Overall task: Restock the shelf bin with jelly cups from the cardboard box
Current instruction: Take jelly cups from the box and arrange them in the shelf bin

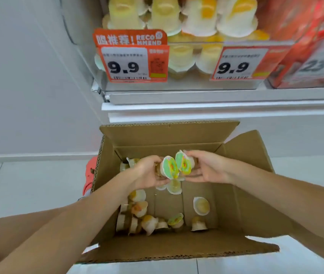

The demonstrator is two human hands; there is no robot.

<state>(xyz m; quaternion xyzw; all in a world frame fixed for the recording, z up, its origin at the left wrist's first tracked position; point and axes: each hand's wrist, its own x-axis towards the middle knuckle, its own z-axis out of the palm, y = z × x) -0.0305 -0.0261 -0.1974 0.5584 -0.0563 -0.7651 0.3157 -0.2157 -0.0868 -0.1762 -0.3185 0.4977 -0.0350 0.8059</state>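
- Forearms reach in from the bottom corners and meet over the open cardboard box [246,194], which stands on the pale tiled floor [28,186] with its flaps folded outward.
- Loose jelly cups [147,222] lie scattered on the box bottom, most of them along the near and left walls, tipped at all angles; one cup [201,205] rests apart toward the right, lying on its side.
- Left hand [147,173] hovers above the box, fingers curled round a jelly cup [170,167] whose green and yellow foil lid faces the camera.
- Right hand [206,169] holds a second jelly cup [183,162] the same way, thumb on top and fingers beneath; the two lids touch or nearly touch at their edges.
- More cups [174,186] hang just under the two held ones, but which hand carries them cannot be told.
- Something red-orange [90,175] shows past the box's left wall; it is too hidden to identify.
- Beyond the box rises a white shelf [196,99].
- On it sits the clear shelf bin [196,80], already stacked with yellow and orange jelly cups [163,14], with two orange price tags [135,64] reading 9.9 on its front.
- Red packages [315,36] fill the space to the right of the bin.
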